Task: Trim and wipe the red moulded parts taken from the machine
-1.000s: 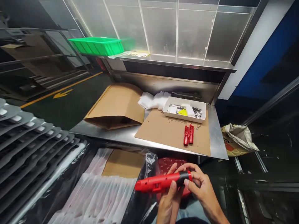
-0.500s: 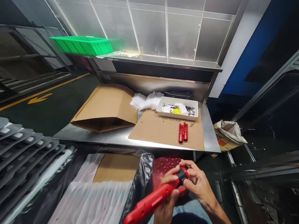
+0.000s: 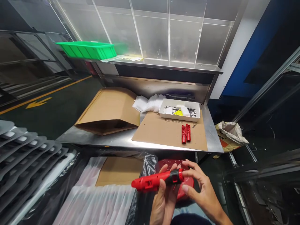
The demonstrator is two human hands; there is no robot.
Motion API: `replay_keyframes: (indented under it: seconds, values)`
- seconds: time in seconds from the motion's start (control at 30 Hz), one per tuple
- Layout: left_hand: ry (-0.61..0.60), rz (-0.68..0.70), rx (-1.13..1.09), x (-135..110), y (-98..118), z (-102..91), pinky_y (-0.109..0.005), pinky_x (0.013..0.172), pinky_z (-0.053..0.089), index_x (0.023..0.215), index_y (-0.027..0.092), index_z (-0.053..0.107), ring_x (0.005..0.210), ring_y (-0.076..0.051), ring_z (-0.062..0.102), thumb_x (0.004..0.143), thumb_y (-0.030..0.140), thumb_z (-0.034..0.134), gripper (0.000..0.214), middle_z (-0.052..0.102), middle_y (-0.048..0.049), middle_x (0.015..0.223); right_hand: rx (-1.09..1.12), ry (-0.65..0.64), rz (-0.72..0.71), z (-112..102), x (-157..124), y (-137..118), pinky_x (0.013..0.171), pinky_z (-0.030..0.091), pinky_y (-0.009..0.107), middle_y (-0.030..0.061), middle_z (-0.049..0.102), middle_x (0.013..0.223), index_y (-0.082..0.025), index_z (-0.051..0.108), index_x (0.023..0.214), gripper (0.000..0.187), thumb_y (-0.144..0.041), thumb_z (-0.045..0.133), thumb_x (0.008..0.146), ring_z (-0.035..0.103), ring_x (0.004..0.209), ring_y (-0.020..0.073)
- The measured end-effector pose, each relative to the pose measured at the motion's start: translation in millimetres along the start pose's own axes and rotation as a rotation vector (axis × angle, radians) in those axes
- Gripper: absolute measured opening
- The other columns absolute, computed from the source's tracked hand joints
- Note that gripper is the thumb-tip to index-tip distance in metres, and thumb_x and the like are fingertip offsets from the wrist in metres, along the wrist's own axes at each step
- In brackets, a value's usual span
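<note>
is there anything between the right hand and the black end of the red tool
Nothing visible is. The right hand sits right beside the black end of the red tool, its fingers curled around that end with only a small open gap. The left hand holds the tool from below, not between them.

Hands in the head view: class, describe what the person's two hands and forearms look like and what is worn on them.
Both the left hand and right hand are bare: no gloves, rings or watch visible. The forearms show no sleeves as far as the picture's edge. Fingernails are short and unpainted.
</note>
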State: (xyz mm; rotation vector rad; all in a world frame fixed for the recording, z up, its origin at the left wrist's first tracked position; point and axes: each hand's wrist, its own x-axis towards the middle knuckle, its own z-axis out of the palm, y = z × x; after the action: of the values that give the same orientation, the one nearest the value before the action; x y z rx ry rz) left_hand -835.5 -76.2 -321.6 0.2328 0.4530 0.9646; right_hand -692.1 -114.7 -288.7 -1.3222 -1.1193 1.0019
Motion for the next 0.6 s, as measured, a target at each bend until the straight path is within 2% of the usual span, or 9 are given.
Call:
replay_keyframes:
  seconds: [0.17,0.33,0.4,0.5,0.6]
  values:
    - [-0.134,-0.015,-0.053,-2.1,-6.0,-3.5,-0.041,0.115,0.031,0.121,0.042,0.063,0.128,-0.022,0.052,0.095,0.031,0.048,0.032,0.066,0.0000,0.129,-0.113,0.051,-0.035,15.3,-7.7,-3.9,0.115,0.024,0.060,0.0082,0.052,0.140,-0.029,0.072,0.094,0.018,-0.040,0.064,0.082,0.034,0.139,0.0326]
    - [-0.109,0.023,0.059,0.5,-7.9,-5.0,-0.045,0.111,0.037,0.124,0.038,0.062,0.123,-0.024,0.056,0.094,0.025,0.050,0.035,0.067,-0.0049,0.127,-0.242,0.098,-0.078,25.2,-10.3,-1.2,0.112,0.029,0.062,0.0055,0.053,0.140,-0.029,0.072,0.087,0.015,-0.037,0.059,0.086,0.033,0.140,0.0326]
    - [-0.105,0.011,0.082,1.7,-6.3,-6.5,-0.042,0.107,0.043,0.124,0.038,0.062,0.120,-0.024,0.059,0.094,0.024,0.050,0.035,0.068,-0.0067,0.125,-0.326,0.128,-0.141,26.8,-9.9,1.7,0.110,0.033,0.061,0.0053,0.055,0.137,-0.028,0.070,0.082,0.015,-0.035,0.058,0.087,0.034,0.139,0.0330]
    - [-0.144,-0.034,0.048,4.9,-3.0,-9.4,-0.034,0.098,0.050,0.126,0.036,0.061,0.116,-0.022,0.063,0.097,0.027,0.045,0.035,0.068,-0.0086,0.125,-0.486,0.163,-0.274,26.1,-7.8,6.5,0.106,0.040,0.058,0.0067,0.056,0.134,-0.027,0.068,0.090,0.010,-0.031,0.059,0.087,0.035,0.138,0.0324]
    - [-0.209,-0.082,0.005,10.9,-0.9,-10.5,-0.024,0.088,0.054,0.128,0.033,0.060,0.111,-0.019,0.066,0.099,0.028,0.040,0.036,0.068,-0.0096,0.125,-0.653,0.166,-0.432,20.2,-4.4,9.6,0.105,0.041,0.055,0.0079,0.052,0.135,-0.025,0.063,0.093,0.007,-0.027,0.060,0.087,0.032,0.138,0.0324]
